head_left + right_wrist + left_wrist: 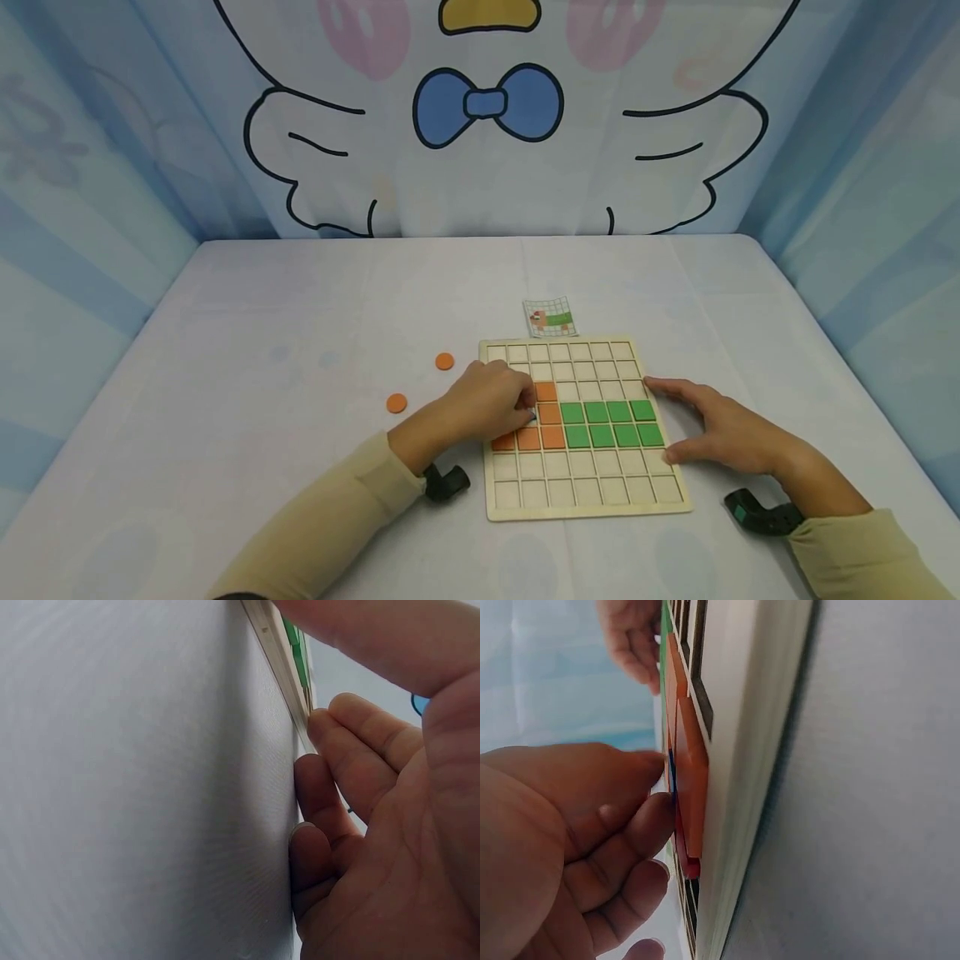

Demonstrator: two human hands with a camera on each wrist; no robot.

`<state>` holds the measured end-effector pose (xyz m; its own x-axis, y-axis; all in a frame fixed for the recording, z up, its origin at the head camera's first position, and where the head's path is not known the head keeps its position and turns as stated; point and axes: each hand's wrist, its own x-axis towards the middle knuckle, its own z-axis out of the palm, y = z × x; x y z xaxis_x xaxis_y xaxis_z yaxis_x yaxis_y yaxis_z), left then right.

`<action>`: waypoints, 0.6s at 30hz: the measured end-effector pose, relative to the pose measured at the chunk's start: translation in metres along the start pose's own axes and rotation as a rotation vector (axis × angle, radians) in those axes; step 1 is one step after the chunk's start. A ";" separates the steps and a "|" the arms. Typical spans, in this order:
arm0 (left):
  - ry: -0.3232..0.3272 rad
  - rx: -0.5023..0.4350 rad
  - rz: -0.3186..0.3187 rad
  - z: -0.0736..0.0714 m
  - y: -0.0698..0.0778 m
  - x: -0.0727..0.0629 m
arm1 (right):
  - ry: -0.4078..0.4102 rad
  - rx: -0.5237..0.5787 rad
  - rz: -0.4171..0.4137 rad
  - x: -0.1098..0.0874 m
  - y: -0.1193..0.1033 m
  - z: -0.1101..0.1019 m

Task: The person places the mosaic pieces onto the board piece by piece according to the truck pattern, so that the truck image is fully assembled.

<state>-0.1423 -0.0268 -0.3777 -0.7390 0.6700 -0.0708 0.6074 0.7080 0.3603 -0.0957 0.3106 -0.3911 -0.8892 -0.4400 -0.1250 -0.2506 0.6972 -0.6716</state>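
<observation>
A wooden grid board (pixel 588 493) lies on the table, with green square tiles (pixel 598 412) and orange square tiles (pixel 552 437) set in its cells. Over the board's left part, my left hand (pixel 491 400) pinches a small blue tile (pixel 673 774) between thumb and finger, close against the orange tiles. A red tile (pixel 693 868) shows just beneath those fingers in the left wrist view. My right hand (pixel 723 421) rests at the board's right edge, thumb and fingers spread and touching the rim. The left hand hides several cells from the head view.
Two orange discs (pixel 445 362) lie on the white-covered table left of the board. Just behind the board is a small card (pixel 551 317) with a gridded coloured picture. A printed curtain (pixel 495 183) hangs at the table's far edge.
</observation>
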 end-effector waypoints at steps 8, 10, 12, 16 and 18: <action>-0.038 -0.099 0.057 -0.004 -0.005 -0.002 | 0.001 -0.003 0.003 0.000 0.001 -0.001; -0.049 -0.120 0.078 -0.005 -0.007 -0.002 | -0.001 -0.005 -0.004 0.000 0.001 -0.002; -0.060 -0.124 0.093 -0.006 -0.008 -0.003 | 0.000 -0.009 -0.007 -0.001 0.001 -0.002; -0.079 -0.099 0.112 -0.007 -0.009 -0.003 | 0.002 -0.012 0.000 -0.001 0.001 -0.002; -0.087 -0.088 0.119 -0.006 -0.009 -0.002 | 0.001 -0.008 0.005 -0.001 0.001 -0.001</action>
<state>-0.1481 -0.0362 -0.3749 -0.6328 0.7675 -0.1020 0.6585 0.6028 0.4505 -0.0957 0.3123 -0.3907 -0.8907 -0.4363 -0.1276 -0.2495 0.7040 -0.6649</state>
